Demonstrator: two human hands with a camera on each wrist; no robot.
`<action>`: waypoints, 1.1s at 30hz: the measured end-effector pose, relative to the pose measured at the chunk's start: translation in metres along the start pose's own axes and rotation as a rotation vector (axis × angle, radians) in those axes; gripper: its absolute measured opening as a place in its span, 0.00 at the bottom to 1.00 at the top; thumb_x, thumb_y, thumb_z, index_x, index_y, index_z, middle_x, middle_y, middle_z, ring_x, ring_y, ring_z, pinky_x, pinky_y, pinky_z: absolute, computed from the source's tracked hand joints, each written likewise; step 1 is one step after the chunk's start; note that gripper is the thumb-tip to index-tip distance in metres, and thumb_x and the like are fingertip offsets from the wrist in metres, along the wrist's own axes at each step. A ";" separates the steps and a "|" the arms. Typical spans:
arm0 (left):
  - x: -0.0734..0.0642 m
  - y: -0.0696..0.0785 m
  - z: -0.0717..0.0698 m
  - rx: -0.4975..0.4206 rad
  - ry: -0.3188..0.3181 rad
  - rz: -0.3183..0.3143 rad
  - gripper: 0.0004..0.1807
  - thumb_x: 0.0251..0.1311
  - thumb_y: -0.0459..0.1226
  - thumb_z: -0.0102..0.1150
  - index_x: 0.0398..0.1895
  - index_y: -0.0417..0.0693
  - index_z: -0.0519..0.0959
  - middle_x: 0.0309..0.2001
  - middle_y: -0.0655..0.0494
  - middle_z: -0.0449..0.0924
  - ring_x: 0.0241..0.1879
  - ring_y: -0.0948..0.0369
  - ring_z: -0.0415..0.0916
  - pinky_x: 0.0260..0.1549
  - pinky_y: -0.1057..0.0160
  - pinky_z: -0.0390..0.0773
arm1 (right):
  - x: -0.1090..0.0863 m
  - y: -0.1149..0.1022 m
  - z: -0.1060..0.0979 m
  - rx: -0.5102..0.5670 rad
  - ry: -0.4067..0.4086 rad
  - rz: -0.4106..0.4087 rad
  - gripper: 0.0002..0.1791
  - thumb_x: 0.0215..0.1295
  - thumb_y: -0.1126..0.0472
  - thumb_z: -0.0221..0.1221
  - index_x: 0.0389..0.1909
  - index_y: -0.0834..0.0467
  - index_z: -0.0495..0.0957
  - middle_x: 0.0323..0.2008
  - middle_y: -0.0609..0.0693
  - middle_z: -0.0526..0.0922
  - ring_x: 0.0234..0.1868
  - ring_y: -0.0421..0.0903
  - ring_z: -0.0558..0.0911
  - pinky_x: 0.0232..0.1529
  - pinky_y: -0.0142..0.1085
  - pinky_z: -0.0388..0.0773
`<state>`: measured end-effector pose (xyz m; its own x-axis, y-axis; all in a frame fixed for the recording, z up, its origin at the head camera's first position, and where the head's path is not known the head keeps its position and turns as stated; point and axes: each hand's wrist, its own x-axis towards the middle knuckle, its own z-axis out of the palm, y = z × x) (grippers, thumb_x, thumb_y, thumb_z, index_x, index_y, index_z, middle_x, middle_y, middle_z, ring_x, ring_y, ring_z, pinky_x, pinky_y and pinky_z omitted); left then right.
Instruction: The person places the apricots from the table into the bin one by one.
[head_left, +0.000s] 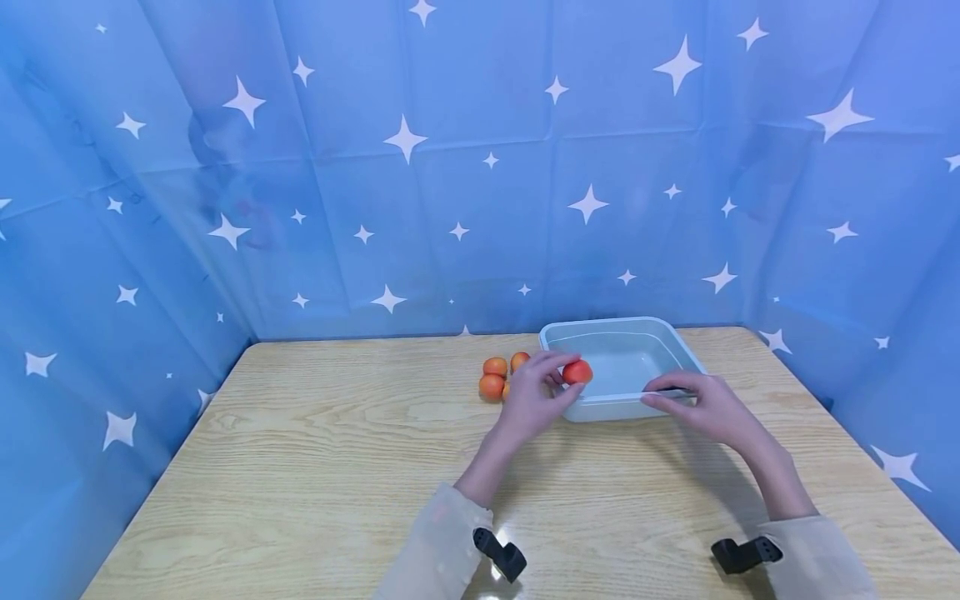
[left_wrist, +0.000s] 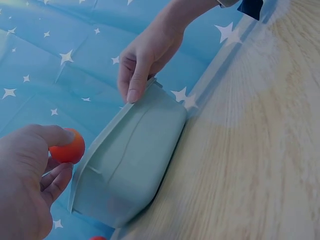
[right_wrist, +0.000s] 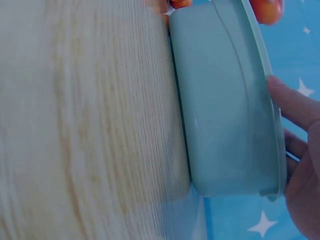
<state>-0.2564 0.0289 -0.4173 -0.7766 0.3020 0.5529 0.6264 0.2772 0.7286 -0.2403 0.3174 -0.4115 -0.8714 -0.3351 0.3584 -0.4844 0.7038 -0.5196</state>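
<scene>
My left hand (head_left: 531, 398) pinches a small orange-red tomato (head_left: 577, 372) between thumb and fingers. In the head view the tomato overlaps the near left rim of a pale blue-green plastic basin (head_left: 615, 410); the left wrist view has it level with that rim, just outside the wall. With thumb and fingers, my right hand (head_left: 705, 404) grips the basin's rim at the near right; its thumb (right_wrist: 287, 100) presses the outer side in the right wrist view. Left of the basin, several more tomatoes (head_left: 492, 387) sit close together on the table, partly hidden behind the left hand.
The basin stands near the far edge of a light wood-grain table (head_left: 315, 467). Behind and beside the table hangs a blue curtain (head_left: 480, 192) with white stars. Each sleeve carries a small black camera mount (head_left: 501, 554) at the wrist.
</scene>
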 end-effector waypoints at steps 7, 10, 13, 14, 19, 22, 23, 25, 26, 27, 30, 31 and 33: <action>-0.001 0.000 0.004 0.006 -0.039 -0.005 0.23 0.61 0.31 0.68 0.61 0.45 0.81 0.56 0.51 0.81 0.39 0.58 0.81 0.37 0.67 0.83 | 0.000 0.000 0.000 -0.014 0.005 -0.002 0.05 0.66 0.58 0.68 0.41 0.48 0.87 0.37 0.39 0.86 0.40 0.33 0.80 0.42 0.31 0.77; -0.001 0.000 0.004 0.010 -0.039 0.001 0.23 0.62 0.32 0.68 0.62 0.46 0.80 0.56 0.51 0.81 0.39 0.58 0.82 0.36 0.65 0.84 | 0.000 -0.001 0.000 -0.014 0.003 0.005 0.05 0.66 0.58 0.68 0.41 0.48 0.87 0.37 0.39 0.86 0.40 0.33 0.80 0.41 0.31 0.77; -0.002 0.000 0.004 0.019 -0.034 0.000 0.24 0.62 0.32 0.68 0.62 0.46 0.80 0.55 0.52 0.82 0.38 0.59 0.82 0.34 0.63 0.84 | 0.000 -0.001 0.000 -0.011 0.002 0.013 0.05 0.66 0.57 0.68 0.42 0.49 0.88 0.37 0.40 0.86 0.40 0.34 0.80 0.41 0.31 0.77; -0.002 0.000 0.004 0.022 -0.030 -0.001 0.24 0.62 0.32 0.68 0.62 0.46 0.80 0.54 0.52 0.82 0.38 0.59 0.82 0.34 0.63 0.85 | 0.000 -0.001 0.001 -0.009 0.001 0.014 0.06 0.66 0.57 0.67 0.42 0.49 0.88 0.37 0.39 0.86 0.40 0.34 0.80 0.41 0.31 0.77; -0.003 0.001 0.001 0.013 -0.018 -0.005 0.23 0.61 0.31 0.69 0.61 0.45 0.80 0.54 0.51 0.82 0.40 0.58 0.82 0.38 0.61 0.85 | 0.000 -0.001 0.001 -0.001 0.003 0.016 0.06 0.66 0.57 0.67 0.42 0.50 0.88 0.37 0.39 0.87 0.39 0.34 0.80 0.41 0.30 0.76; -0.004 0.000 0.000 0.003 -0.009 -0.005 0.23 0.61 0.31 0.69 0.60 0.45 0.81 0.54 0.51 0.82 0.41 0.58 0.82 0.41 0.61 0.85 | 0.000 -0.001 0.001 0.003 0.004 0.017 0.07 0.66 0.58 0.68 0.42 0.52 0.88 0.37 0.40 0.87 0.39 0.34 0.80 0.41 0.30 0.76; -0.005 0.000 -0.001 -0.002 -0.006 -0.008 0.23 0.61 0.31 0.69 0.60 0.45 0.81 0.53 0.51 0.82 0.41 0.59 0.81 0.41 0.62 0.85 | 0.000 -0.001 0.001 0.003 0.005 0.018 0.07 0.66 0.58 0.68 0.43 0.52 0.88 0.37 0.40 0.87 0.40 0.34 0.80 0.41 0.30 0.76; -0.005 0.000 -0.003 -0.012 -0.001 -0.014 0.23 0.61 0.31 0.69 0.60 0.45 0.81 0.53 0.51 0.82 0.41 0.58 0.81 0.42 0.63 0.84 | 0.000 -0.001 0.001 0.003 0.005 0.019 0.07 0.66 0.58 0.68 0.42 0.52 0.88 0.37 0.40 0.87 0.40 0.34 0.80 0.41 0.30 0.76; -0.006 -0.001 -0.003 -0.019 0.000 -0.019 0.22 0.61 0.32 0.69 0.60 0.45 0.81 0.53 0.51 0.81 0.42 0.57 0.81 0.42 0.64 0.84 | 0.000 -0.001 0.001 0.003 0.006 0.020 0.07 0.65 0.58 0.68 0.42 0.52 0.88 0.37 0.40 0.87 0.40 0.34 0.80 0.41 0.30 0.76; -0.006 -0.001 -0.004 -0.027 -0.001 -0.025 0.23 0.61 0.32 0.69 0.60 0.44 0.80 0.52 0.51 0.81 0.42 0.56 0.80 0.43 0.64 0.83 | 0.000 -0.001 0.001 0.003 0.006 0.021 0.07 0.65 0.58 0.68 0.42 0.52 0.88 0.37 0.40 0.87 0.39 0.34 0.80 0.41 0.30 0.76; -0.007 -0.004 -0.007 -0.022 0.001 -0.031 0.22 0.61 0.32 0.69 0.60 0.44 0.80 0.51 0.52 0.81 0.44 0.56 0.80 0.45 0.65 0.82 | 0.000 -0.001 0.001 0.006 0.007 0.022 0.06 0.65 0.58 0.68 0.42 0.51 0.88 0.37 0.40 0.87 0.39 0.34 0.80 0.40 0.30 0.76; -0.008 -0.005 -0.007 -0.018 0.002 -0.034 0.22 0.61 0.32 0.69 0.60 0.44 0.80 0.50 0.53 0.81 0.44 0.56 0.79 0.45 0.64 0.82 | 0.000 -0.001 0.001 0.006 0.006 0.022 0.06 0.65 0.58 0.68 0.42 0.51 0.88 0.37 0.40 0.87 0.39 0.34 0.80 0.40 0.30 0.76; -0.008 -0.007 -0.009 -0.008 0.004 -0.032 0.22 0.62 0.33 0.69 0.60 0.43 0.80 0.49 0.53 0.81 0.43 0.55 0.79 0.45 0.61 0.83 | 0.000 0.000 0.001 0.006 0.005 0.021 0.06 0.65 0.58 0.68 0.42 0.51 0.88 0.37 0.40 0.87 0.39 0.34 0.80 0.40 0.30 0.76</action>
<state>-0.2547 0.0163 -0.4232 -0.7967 0.2893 0.5306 0.6004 0.2796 0.7492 -0.2401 0.3166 -0.4118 -0.8809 -0.3172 0.3514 -0.4666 0.7066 -0.5319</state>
